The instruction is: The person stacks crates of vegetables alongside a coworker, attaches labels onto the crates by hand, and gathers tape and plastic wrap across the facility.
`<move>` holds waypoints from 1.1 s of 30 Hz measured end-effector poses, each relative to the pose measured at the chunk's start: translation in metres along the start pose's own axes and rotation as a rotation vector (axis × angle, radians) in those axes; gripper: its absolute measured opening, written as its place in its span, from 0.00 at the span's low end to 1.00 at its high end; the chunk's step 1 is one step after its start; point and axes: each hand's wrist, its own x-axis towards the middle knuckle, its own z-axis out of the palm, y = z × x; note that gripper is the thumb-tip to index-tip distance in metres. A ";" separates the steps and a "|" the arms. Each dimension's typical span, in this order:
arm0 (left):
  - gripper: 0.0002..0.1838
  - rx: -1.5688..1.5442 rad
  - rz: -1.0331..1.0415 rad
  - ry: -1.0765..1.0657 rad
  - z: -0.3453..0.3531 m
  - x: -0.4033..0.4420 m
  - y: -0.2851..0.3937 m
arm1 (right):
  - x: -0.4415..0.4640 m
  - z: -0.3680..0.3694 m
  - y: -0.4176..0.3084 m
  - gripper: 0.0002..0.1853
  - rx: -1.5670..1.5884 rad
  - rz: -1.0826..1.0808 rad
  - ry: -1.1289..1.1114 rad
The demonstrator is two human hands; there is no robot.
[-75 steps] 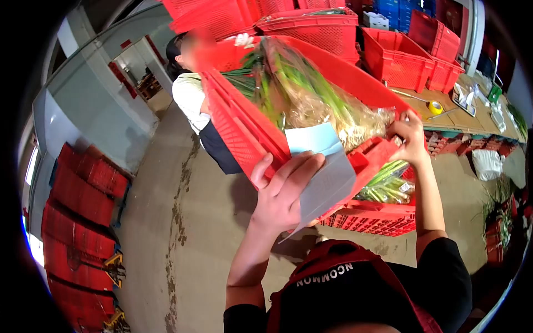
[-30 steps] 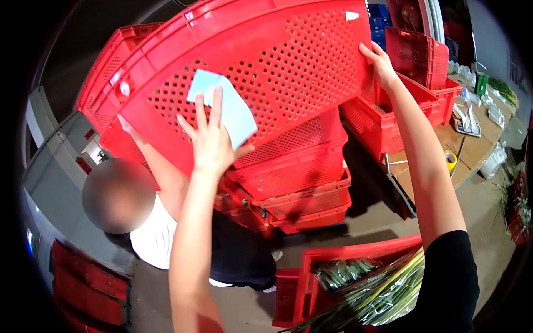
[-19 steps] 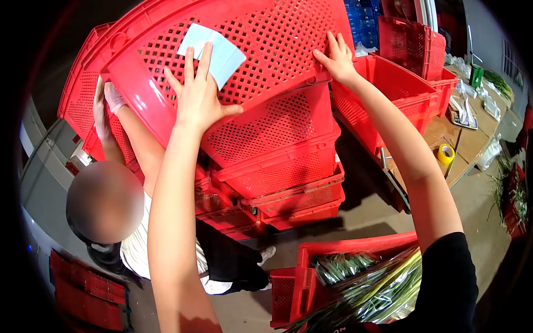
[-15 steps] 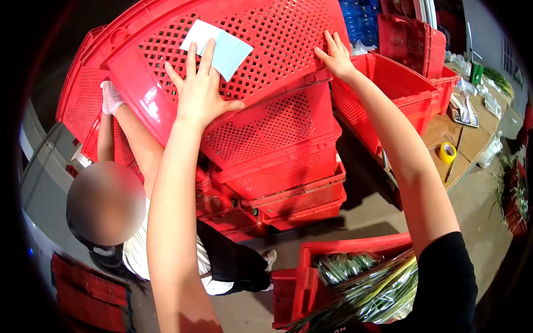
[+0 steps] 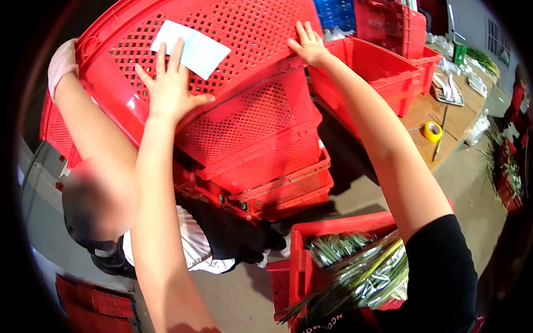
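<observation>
My left hand lies with spread fingers on the perforated side of the top red crate. Two of its fingertips rest on a white paper sheet that lies flat against the crate. Over at the crate's right end, my right hand presses with its fingers apart. Neither hand is closed around anything. Under the top crate, several more red crates are stacked. A co-worker's gloved hand touches the top crate's left end.
Beside the stack stands an open red crate. A wooden table on the right bears yellow tape. Below, a red crate holds wrapped green stalks. A co-worker stands close at left.
The view has shifted, so the stack appears further left. The co-worker's gloved hand has moved up to the top crate's left end. My hands stay on the crate.
</observation>
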 end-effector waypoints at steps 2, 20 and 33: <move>0.45 0.093 -0.132 -0.283 -0.018 0.012 0.010 | -0.006 0.002 0.016 0.46 -0.057 0.016 -0.152; 0.48 -1.279 -0.839 -0.771 -0.087 -0.465 0.268 | -0.725 -0.357 0.104 0.42 -0.660 1.284 -0.240; 0.29 -1.389 -0.770 -0.995 -0.098 -0.498 0.265 | -0.752 -0.343 0.114 0.22 -0.687 1.127 -0.032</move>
